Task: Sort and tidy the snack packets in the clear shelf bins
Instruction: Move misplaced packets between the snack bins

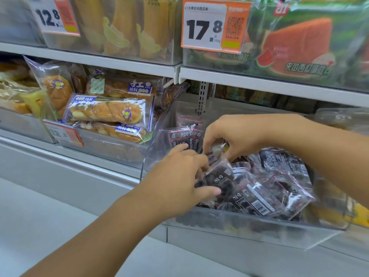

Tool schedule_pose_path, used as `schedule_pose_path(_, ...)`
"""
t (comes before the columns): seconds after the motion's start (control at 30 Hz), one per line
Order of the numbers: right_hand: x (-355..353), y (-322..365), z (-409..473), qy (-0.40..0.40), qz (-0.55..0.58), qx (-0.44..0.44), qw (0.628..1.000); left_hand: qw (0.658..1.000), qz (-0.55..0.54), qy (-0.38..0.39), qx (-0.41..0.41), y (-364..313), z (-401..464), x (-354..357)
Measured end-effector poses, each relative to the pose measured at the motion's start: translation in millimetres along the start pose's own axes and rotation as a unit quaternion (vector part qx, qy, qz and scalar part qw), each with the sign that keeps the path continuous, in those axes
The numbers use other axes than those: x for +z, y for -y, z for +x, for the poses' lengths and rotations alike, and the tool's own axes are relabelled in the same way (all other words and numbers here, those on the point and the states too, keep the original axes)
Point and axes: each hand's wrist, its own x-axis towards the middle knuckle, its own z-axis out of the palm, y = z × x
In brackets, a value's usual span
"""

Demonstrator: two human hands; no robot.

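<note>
Both hands work in the clear bin (249,222) at lower right: left hand (179,182) grips a dark packet (221,176), right hand (237,134) pinches another (partly hidden). Remaining dark packets (279,182) lie jumbled, so sorting looks barely begun; upright packets (183,134) stand behind.

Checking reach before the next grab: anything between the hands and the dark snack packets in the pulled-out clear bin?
Nothing visible. Both hands are already inside the clear bin, over its front wall. The left hand grips a dark packet at the pile's left end; the right hand pinches another from above.
</note>
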Motion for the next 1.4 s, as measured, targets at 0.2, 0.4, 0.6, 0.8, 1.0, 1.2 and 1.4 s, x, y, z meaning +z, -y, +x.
schedule_pose_path(0.2, 0, -11, -9, -0.041, 0.022, 0.094, 0.994, 0.997, 0.053, 0.044, -0.031, -7, 3, -3)
schedule_pose_path(0.4, 1, -19, -19, -0.035, -0.008, 0.111, 0.993, 0.994, -0.089, 0.021, -0.055, 0, -2, -9)
schedule_pose_path(0.6, 19, -24, 7, 0.025, -0.13, 0.115, 0.984, 0.992, -0.117, 0.032, -0.024, 11, 2, -4)
schedule_pose_path(0.8, 23, -19, 37, 0.143, -0.17, 0.152, 0.963, 0.994, -0.093, 0.051, -0.005, 15, 12, -3)
schedule_pose_path(1.0, 18, -22, 49, 0.17, -0.1, 0.156, 0.968, 0.995, -0.088, 0.056, 0.003, 17, 15, -2)
schedule_pose_path(1.2, 11, -21, 51, 0.15, -0.028, 0.187, 0.97, 0.987, -0.154, 0.035, -0.042, 11, 14, -10)
schedule_pose_path(1.4, 5, -21, 43, 0.1, -0.044, 0.198, 0.974, 0.96, -0.242, 0.008, -0.139, 2, 26, -12)
